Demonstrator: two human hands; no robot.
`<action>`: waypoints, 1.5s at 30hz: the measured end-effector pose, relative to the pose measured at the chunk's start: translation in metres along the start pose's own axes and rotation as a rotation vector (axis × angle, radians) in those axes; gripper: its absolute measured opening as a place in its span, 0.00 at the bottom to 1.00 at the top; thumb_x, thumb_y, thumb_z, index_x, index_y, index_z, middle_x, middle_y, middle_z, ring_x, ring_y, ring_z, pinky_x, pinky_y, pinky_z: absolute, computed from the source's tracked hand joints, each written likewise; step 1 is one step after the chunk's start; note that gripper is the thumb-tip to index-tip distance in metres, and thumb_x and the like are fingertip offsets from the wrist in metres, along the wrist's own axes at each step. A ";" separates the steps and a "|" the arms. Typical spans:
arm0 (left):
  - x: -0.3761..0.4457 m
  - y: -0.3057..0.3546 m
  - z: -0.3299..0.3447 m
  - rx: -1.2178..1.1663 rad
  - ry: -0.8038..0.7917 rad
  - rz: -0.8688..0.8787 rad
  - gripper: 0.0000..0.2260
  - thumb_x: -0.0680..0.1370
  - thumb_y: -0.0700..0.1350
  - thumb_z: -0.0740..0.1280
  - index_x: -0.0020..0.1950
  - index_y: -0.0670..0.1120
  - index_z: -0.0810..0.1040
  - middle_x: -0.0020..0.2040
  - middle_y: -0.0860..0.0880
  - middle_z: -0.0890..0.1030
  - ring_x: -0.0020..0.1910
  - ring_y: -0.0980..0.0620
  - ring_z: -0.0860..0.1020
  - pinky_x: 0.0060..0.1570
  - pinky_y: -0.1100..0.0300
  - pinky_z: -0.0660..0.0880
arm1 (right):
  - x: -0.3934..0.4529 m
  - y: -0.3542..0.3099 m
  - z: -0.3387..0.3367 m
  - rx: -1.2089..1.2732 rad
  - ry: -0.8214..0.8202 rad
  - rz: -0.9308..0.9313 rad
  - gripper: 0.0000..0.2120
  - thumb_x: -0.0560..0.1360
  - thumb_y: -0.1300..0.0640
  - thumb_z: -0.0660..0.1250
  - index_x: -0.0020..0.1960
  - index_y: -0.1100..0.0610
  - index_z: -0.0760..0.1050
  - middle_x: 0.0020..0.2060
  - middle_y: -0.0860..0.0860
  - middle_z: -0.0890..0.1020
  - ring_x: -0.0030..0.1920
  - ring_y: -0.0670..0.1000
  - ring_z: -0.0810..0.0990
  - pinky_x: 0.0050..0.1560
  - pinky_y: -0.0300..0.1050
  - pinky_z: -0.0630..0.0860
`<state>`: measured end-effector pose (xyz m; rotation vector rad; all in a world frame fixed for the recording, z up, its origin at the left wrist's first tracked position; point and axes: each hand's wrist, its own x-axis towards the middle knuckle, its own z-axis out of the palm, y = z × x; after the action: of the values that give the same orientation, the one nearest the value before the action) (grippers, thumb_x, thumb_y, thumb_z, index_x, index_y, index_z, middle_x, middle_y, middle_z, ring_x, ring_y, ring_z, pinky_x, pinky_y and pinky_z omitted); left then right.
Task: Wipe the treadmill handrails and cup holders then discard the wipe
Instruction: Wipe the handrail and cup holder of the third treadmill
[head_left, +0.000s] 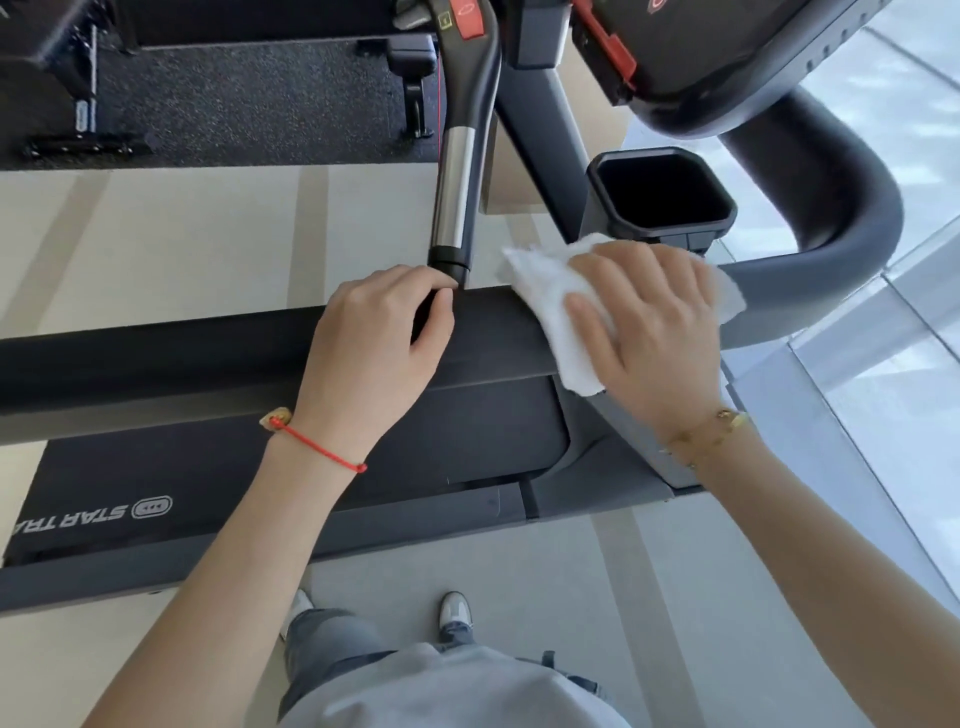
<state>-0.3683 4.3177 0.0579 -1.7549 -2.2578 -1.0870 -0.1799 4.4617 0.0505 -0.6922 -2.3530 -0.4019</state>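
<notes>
1. One white wipe (566, 312) shows, right of the frame's centre, lying on the dark side handrail (488, 322) that runs across the middle of the frame.
2. One cup holder (662, 192) is in view, a dark square well in the upper right, just above the wipe.
3. One upright grip with a chrome band (454, 192) stands at upper centre.
4. Two hands are visible. The right hand (644, 332) lies flat on the wipe, fingers straight and slightly spread, pressing it onto the handrail.
5. The left hand (374, 343), at centre, curls its fingers over the handrail, thumb and forefinger nearly meeting beside the base of the grip.
6. One red string bracelet (317, 447) circles the left wrist; one gold bracelet (711, 431) circles the right.
</notes>
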 end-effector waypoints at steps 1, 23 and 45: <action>0.001 0.002 0.002 0.003 0.002 -0.002 0.11 0.82 0.43 0.61 0.56 0.43 0.82 0.50 0.48 0.85 0.46 0.48 0.82 0.51 0.48 0.78 | -0.002 0.012 -0.002 -0.009 0.010 0.038 0.14 0.81 0.50 0.55 0.54 0.55 0.77 0.52 0.52 0.79 0.49 0.58 0.73 0.52 0.53 0.69; -0.027 -0.051 -0.035 0.135 0.130 -0.075 0.11 0.80 0.39 0.62 0.37 0.40 0.74 0.30 0.48 0.72 0.31 0.45 0.69 0.42 0.52 0.70 | 0.042 -0.105 0.012 0.061 -0.320 -0.200 0.25 0.83 0.43 0.44 0.61 0.55 0.74 0.56 0.52 0.78 0.51 0.58 0.74 0.52 0.53 0.68; -0.097 -0.215 -0.165 0.209 0.138 -0.181 0.11 0.82 0.44 0.61 0.54 0.43 0.83 0.49 0.50 0.85 0.49 0.45 0.82 0.56 0.44 0.73 | 0.146 -0.291 0.061 0.437 -0.787 -0.208 0.21 0.81 0.39 0.44 0.51 0.49 0.70 0.43 0.46 0.78 0.40 0.50 0.73 0.33 0.37 0.56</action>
<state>-0.5807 4.1247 0.0325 -1.3784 -2.3811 -0.9276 -0.4719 4.3063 0.0703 -0.4310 -3.1120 0.3782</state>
